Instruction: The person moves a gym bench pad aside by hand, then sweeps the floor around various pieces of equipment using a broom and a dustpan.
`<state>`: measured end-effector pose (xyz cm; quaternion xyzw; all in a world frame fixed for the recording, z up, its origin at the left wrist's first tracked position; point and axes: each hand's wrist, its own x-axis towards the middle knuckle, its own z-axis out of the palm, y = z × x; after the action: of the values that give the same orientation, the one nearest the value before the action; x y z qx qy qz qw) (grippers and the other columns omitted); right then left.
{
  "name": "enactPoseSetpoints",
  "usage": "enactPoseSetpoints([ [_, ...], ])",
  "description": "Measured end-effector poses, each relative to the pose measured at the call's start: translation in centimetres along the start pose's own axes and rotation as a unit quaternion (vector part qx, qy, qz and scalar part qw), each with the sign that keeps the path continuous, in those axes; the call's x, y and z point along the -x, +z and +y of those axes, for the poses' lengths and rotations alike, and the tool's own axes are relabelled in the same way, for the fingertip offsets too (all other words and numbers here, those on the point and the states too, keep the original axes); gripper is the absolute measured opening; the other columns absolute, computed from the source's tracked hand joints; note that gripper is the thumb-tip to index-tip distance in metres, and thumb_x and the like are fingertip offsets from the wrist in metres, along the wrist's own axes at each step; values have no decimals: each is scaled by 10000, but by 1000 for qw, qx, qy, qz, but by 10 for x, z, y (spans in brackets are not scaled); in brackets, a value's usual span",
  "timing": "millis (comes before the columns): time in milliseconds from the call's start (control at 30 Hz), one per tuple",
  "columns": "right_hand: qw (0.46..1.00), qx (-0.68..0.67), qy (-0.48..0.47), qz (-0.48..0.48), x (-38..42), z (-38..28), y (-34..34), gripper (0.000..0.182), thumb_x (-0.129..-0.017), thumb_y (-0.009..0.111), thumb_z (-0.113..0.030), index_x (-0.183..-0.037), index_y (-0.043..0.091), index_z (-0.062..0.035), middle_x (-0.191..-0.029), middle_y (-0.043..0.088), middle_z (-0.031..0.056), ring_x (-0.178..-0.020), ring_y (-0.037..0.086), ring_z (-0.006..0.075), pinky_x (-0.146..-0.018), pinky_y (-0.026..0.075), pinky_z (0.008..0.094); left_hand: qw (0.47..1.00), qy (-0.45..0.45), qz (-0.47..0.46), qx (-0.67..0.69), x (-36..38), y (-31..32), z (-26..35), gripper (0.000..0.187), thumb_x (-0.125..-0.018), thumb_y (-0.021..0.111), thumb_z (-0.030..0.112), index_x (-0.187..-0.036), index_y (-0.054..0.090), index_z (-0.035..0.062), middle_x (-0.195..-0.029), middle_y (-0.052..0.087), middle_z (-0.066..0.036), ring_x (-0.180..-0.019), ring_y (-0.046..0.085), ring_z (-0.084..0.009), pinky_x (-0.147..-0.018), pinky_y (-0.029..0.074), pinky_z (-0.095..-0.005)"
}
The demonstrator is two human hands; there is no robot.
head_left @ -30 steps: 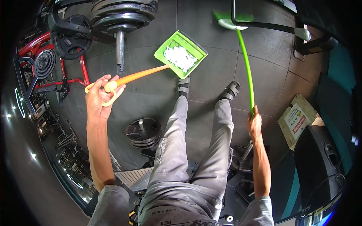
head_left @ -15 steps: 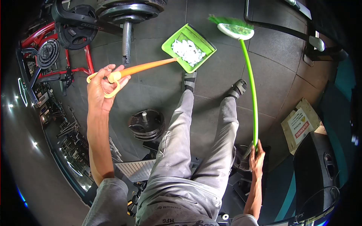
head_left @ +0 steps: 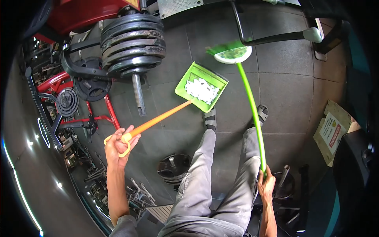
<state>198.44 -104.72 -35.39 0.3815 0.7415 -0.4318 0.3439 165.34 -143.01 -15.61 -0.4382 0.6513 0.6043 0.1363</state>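
Note:
My left hand (head_left: 120,144) is closed around the yellow-ended orange handle of a dustpan (head_left: 182,87). Its green pan lies ahead of my feet, and a pile of white scraps (head_left: 202,90) sits inside it. On the other side, my right hand (head_left: 266,182) grips the upper end of a long green broom (head_left: 250,100). The broom head (head_left: 233,53), white with green bristles, is to the right of the pan and beyond it, apart from it. The bristles look blurred.
Weight plates on a bar (head_left: 136,43) jut out at the upper left, near red gym frames (head_left: 106,108). A black machine arm (head_left: 276,38) crosses the upper right. More plates (head_left: 173,168) lie by my left leg. A cardboard warning sign (head_left: 331,132) leans at the right.
My view has tilted up and shifted, so most things appear lower in it. The broom head has come closer to the dustpan. Both hands keep their holds.

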Motion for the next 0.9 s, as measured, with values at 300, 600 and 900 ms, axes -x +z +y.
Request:
enactPoseSetpoints([
  [300,934,57,-80,343,-236,33,8,410,-954,551,-256,-1317,519,-69,-683,595,243,-624,590,410,-597,449,504,1000,2,17,-24,8,10,-10,257,-797,574,176,-991,580,8,-1327,498,-271,-1074,551,-558,-901,538,-513],
  [600,930,-104,39,351,-399,-157,131,334,-904,536,-243,-1117,503,13,-781,642,290,-782,645,472,-690,515,543,999,0,45,-25,4,18,-12,256,-796,570,155,-1005,574,6,-1294,530,-264,-1080,552,-549,-856,558,-542],
  [900,985,-97,-68,127,-303,-248,278,592,-890,532,-162,-1385,328,93,-740,664,221,-673,674,374,-621,547,487,998,-3,53,-24,4,32,-9,230,-806,520,124,-984,581,-7,-1284,543,-261,-1097,536,-557,-864,556,-545],
])
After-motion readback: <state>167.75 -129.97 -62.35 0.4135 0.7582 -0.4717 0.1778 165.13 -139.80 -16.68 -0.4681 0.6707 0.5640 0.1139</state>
